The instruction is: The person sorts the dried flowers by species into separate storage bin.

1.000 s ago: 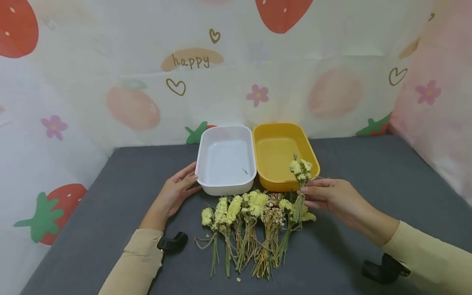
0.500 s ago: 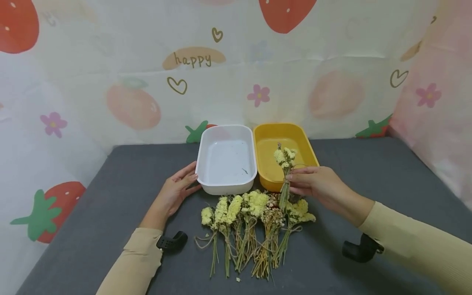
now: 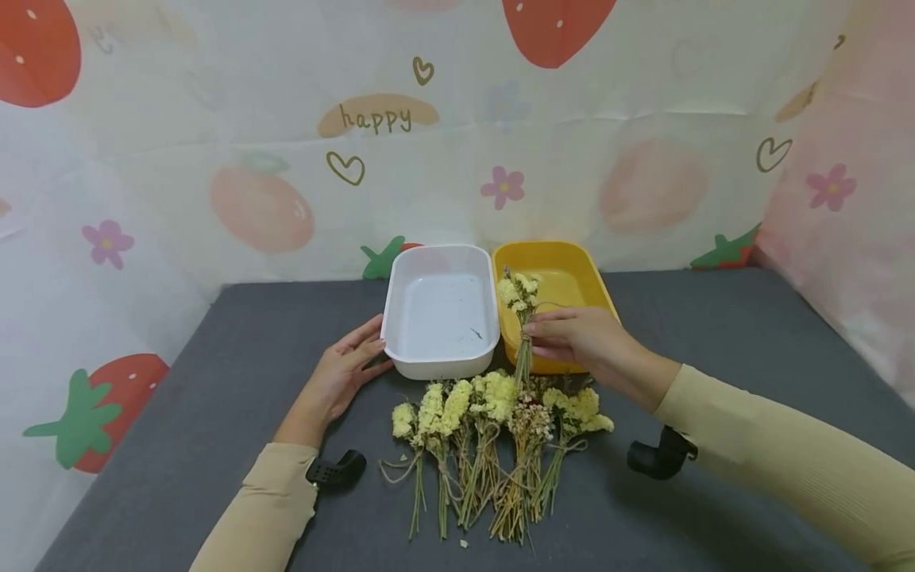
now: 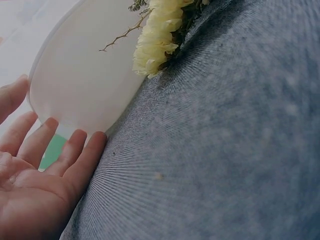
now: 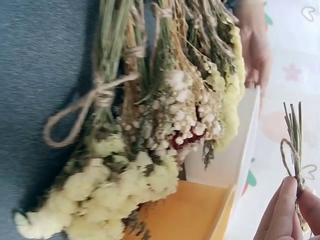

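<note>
My right hand (image 3: 582,338) pinches a small bunch of dried flowers (image 3: 518,294) by its twine-tied stems, pale yellow heads upward, over the near left part of the yellow tub (image 3: 596,274). In the right wrist view, thumb and fingers close on the tied stems (image 5: 295,130). My left hand (image 3: 336,377) touches the left side of the white tub (image 3: 446,369) with its fingers extended; in the left wrist view the fingertips (image 4: 75,137) lie against the tub's outer wall (image 4: 80,75). Small bits of plant lie inside the white tub.
Several twine-tied dried bouquets (image 3: 493,397) lie in a row in front of the tubs, mostly yellow, one with small whitish blossoms (image 3: 532,421). A grey cloth (image 3: 214,397) covers the table. Behind the tubs hangs a printed curtain (image 3: 572,143).
My right hand has carried the bunch left and slightly upward, from the yellow tub's right front corner to its left side. My left hand has stayed at the white tub.
</note>
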`<state>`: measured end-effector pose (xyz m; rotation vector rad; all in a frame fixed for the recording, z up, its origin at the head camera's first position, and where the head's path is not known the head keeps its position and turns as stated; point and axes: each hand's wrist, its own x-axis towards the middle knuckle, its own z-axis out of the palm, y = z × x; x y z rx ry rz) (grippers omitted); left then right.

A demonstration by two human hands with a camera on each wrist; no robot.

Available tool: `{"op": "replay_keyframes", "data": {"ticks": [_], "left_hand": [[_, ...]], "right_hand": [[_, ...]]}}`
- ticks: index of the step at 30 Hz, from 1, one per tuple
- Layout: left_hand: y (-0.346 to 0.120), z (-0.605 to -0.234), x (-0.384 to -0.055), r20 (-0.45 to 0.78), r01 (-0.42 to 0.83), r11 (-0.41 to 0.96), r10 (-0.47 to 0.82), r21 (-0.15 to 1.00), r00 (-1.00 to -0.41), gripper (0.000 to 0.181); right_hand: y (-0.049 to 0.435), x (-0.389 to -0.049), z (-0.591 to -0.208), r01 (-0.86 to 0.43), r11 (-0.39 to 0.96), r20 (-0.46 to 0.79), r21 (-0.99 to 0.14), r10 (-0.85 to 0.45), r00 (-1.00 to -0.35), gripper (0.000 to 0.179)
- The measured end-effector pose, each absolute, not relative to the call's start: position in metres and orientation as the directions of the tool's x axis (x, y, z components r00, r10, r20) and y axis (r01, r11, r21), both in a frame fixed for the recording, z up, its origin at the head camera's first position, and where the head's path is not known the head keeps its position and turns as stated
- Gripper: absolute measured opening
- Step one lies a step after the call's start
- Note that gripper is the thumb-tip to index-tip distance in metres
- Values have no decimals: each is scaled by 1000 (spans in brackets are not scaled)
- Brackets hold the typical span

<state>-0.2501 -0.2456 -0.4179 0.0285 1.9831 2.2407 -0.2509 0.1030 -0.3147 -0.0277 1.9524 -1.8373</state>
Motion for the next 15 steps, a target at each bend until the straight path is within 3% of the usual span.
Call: {"op": "replay_keyframes", "data": {"ticks": [15], "left_hand": [[-245,-418,-249,-78,-92,-117,121,989,-990,59]], "right_hand": [[70,-275,-308,264,58,-269,-963,-308,-913,40]]}}
